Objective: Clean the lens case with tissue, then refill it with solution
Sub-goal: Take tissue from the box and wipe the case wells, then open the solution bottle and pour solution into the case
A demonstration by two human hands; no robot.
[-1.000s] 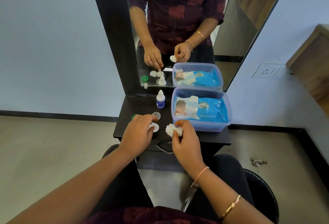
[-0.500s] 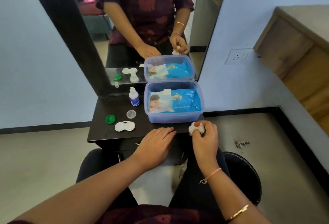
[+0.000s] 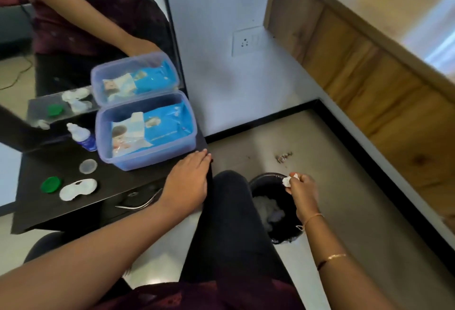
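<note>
The white lens case [image 3: 78, 189] lies open on the black table [image 3: 49, 162], with a green cap [image 3: 50, 184] to its left and a clear cap [image 3: 88, 165] behind it. The small solution bottle [image 3: 82, 136] stands by the mirror. My left hand [image 3: 188, 181] rests flat on the table's right front corner, holding nothing. My right hand [image 3: 301, 192] pinches a crumpled white tissue [image 3: 287, 181] over the black bin [image 3: 273, 207] on the floor to the right of my knee.
A clear blue-tinted tub [image 3: 145, 130] with a blue pack of wipes sits at the table's back right against the mirror [image 3: 73, 39]. The bin holds white tissue wads. A wooden cabinet [image 3: 369, 76] and a wall socket [image 3: 246, 40] are to the right.
My right hand has carried the tissue from the table's front edge down and right to above the bin. My left hand has slid to the table's right corner. The view has swung right.
</note>
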